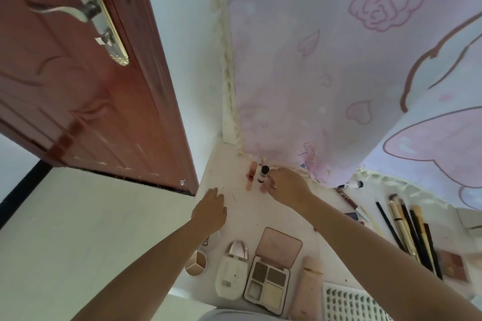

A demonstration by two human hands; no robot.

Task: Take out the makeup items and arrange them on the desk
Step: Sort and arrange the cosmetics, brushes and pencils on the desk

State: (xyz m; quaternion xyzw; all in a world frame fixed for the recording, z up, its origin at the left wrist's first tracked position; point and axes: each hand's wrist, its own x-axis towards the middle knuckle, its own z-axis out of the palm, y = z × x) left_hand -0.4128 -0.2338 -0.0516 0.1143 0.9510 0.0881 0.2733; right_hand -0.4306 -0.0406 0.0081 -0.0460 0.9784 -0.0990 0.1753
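Right hand (285, 186) pinches pink tube (264, 187) just right of dark-capped bottle (263, 173); left hand (210, 210) flat, fingers relaxed; set tube down upright without knocking the bottle.

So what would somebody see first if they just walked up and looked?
Probably the big pink rose curtain hanging behind the white desk, and the red-brown door on the left. Then the right hand touching small bottles at the desk's back edge, and the open eyeshadow palette near the front.
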